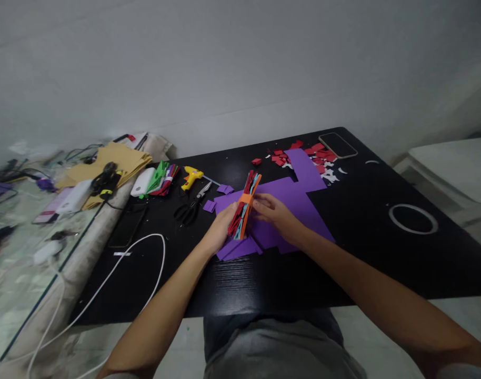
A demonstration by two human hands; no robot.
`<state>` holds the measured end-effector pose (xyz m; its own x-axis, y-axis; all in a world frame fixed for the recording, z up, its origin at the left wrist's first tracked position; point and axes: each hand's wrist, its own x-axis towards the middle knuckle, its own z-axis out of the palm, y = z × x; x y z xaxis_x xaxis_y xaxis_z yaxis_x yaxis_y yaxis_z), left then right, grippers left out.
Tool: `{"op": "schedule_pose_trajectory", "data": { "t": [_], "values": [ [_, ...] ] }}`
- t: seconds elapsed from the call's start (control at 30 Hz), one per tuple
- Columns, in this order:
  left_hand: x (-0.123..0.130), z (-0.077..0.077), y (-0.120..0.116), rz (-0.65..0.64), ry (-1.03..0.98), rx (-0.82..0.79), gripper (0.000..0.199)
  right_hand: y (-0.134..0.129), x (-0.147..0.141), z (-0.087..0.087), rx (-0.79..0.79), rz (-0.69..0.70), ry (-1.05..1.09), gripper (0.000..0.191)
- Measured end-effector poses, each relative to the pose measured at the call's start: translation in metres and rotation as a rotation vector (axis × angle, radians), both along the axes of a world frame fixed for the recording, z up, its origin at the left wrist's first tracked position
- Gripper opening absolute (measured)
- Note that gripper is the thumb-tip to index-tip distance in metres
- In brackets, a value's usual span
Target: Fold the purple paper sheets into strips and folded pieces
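A bundle of folded paper strips (238, 218) in red, light blue and orange stands upright over the table, with an orange paper band (246, 199) around its middle. My left hand (221, 226) is closed on its left side. From the right, my right hand (275, 215) has its curled fingers against the bundle by the band; some fingertips are hidden. Beneath both hands lies purple paper (303, 218), cut into a stepped shape. Narrow purple strips (255, 245) rest on its near edge, and small purple pieces (209, 206) lie to the left.
Left of my hands are black-handled pliers (189, 209), a yellow glue gun (191, 178), bundles of coloured paper (165, 179), a dark phone (129, 226) and a looping white cable (161, 252). Red scraps (319, 155), another phone (338, 145) and a tape ring (413, 219) are rightward.
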<state>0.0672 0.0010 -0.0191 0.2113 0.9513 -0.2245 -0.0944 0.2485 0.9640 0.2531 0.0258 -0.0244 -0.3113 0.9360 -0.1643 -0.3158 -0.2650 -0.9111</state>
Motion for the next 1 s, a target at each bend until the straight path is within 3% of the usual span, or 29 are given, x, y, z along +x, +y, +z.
{"op": "schedule_pose_trajectory", "data": {
  "t": [0.13,0.27,0.47,0.6,0.8,0.9,1.0],
  "values": [
    [-0.002,0.005,-0.005,-0.071,0.017,0.120,0.058,-0.002,-0.003,0.000,0.003,0.022,-0.002,0.050],
    [-0.001,0.007,-0.005,-0.015,0.055,0.277,0.045,-0.004,-0.004,0.004,-0.027,0.012,0.054,0.045],
    [-0.006,0.002,0.004,0.161,-0.017,0.203,0.045,0.001,0.003,0.009,0.011,-0.113,-0.028,0.047],
    [-0.010,0.002,0.004,0.125,-0.002,0.151,0.051,0.003,0.007,0.007,0.036,-0.182,-0.105,0.046],
    [-0.009,0.003,-0.001,0.208,0.138,0.399,0.049,0.004,0.006,0.004,0.048,-0.231,-0.159,0.041],
    [-0.015,0.001,0.001,0.121,0.295,0.518,0.041,0.005,0.007,0.004,0.047,-0.241,-0.179,0.041],
    [-0.021,0.000,0.003,0.051,0.360,0.536,0.033,0.006,0.010,0.006,0.055,-0.230,-0.205,0.040]
  ]
}}
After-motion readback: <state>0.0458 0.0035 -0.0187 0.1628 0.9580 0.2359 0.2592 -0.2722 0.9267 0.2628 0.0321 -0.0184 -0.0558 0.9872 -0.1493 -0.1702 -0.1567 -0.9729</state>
